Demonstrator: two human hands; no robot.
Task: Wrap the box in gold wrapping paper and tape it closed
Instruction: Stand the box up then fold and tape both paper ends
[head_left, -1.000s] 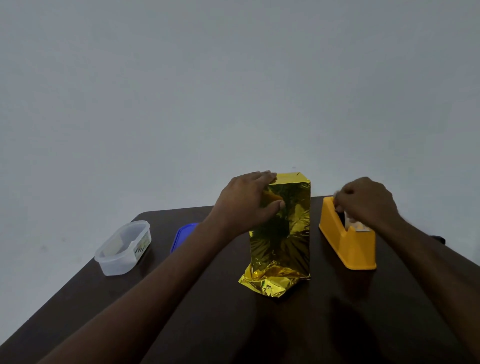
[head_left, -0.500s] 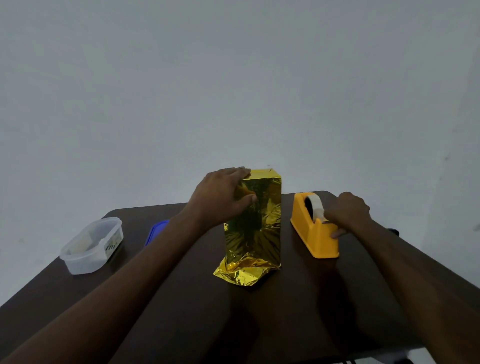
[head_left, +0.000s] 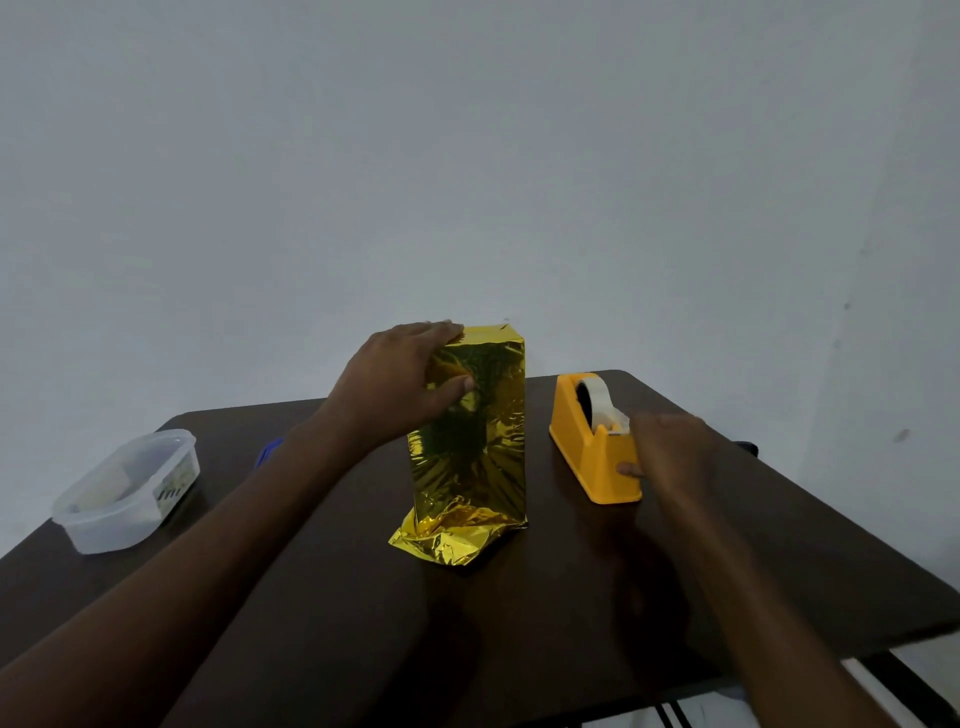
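Far out to the left of your holding hand sits a clear plastic tub (head_left: 127, 491) on the dark table (head_left: 545, 613), and a bit of a blue lid (head_left: 269, 450) peeks out just behind your left arm. You do not need either one now.

Your left hand (head_left: 397, 387) holds the gold-wrapped box (head_left: 470, 426) near its top. The fingers curl over the top left edge and the thumb presses on the front. The box stands up tall. Below your grip, at the bottom, loose gold paper (head_left: 441, 538) sticks out all crinkly on the table. Keep that thumb pressed firm, so the shiny paper does not slide or spring open.

To the right of the box, and apart from it, stands the yellow tape dispenser (head_left: 592, 457) with its roll of tape (head_left: 600, 397). Your right hand (head_left: 670, 452) is at its near end, by the cutter. It looks blurry, so I cannot tell if it pinches any tape.

I think you are getting a piece of tape. Pull a short strip, tear it down on the cutter, and do not let it stick to itself. Bring it over to where your thumb holds the paper flat.
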